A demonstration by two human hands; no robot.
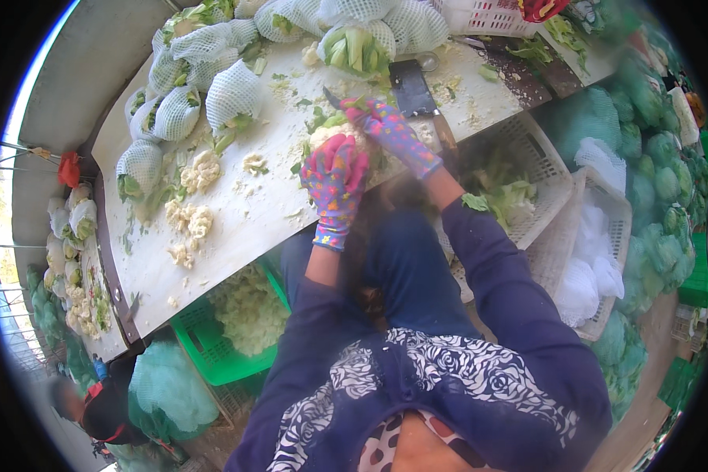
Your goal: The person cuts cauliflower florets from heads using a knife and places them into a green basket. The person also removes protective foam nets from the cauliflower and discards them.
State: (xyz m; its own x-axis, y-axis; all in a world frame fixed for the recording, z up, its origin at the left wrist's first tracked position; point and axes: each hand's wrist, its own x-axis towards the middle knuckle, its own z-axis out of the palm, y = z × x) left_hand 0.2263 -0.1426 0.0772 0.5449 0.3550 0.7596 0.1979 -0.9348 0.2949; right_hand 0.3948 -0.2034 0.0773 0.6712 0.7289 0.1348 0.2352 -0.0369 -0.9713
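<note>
My left hand [335, 177], in a purple flowered glove with pink fingers, is pressed around the near side of a cauliflower head [336, 135] on the white tabletop [259, 218]. The glove hides much of the head. My right hand [389, 130], gloved alike, lies over the far right side of it and grips a small knife, whose dark blade [331, 98] points away to the left. A leaf scrap [359, 104] rests by the right fingers. Cut florets [200, 171] lie to the left. Beyond my right hand is a cleaver [412, 88] with a wooden handle [445, 131].
Foam-netted cauliflowers [233, 94] line the table's far side. Below the near edge stand a green crate [212, 363] of florets and a white crate [551, 171] with leaves. Another white crate [616, 236] holds white nets. Green net sacks [661, 165] are stacked right. Someone [109, 407] is at lower left.
</note>
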